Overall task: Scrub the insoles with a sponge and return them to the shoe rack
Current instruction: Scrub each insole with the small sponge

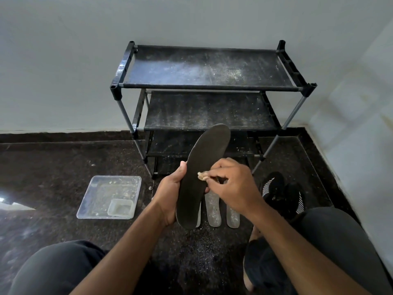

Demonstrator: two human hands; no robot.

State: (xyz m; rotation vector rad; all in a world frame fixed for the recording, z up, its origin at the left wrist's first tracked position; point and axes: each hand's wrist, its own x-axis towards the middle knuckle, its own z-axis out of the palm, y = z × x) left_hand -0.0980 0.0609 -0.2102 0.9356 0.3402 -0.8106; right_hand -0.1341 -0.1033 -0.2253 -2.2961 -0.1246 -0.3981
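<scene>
While left hand (170, 194) grips insole (202, 167), right-hand (231, 184) grip presses sponge (202, 176) mid-insole.

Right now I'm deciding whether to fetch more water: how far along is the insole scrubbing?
Nothing looks finished. In hand: the left hand holds a dark insole while the right hand rubs it with a small sponge. Left: pale insoles lie on the floor, and the shoe rack shelves hold none.

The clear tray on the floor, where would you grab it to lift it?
Probably by the near-left rim of the clear tray, coming from above with fingers over the edge. It lies flat on the floor with low upright walls, and the small tub sits in the near-right corner, so that side is crowded.
</scene>
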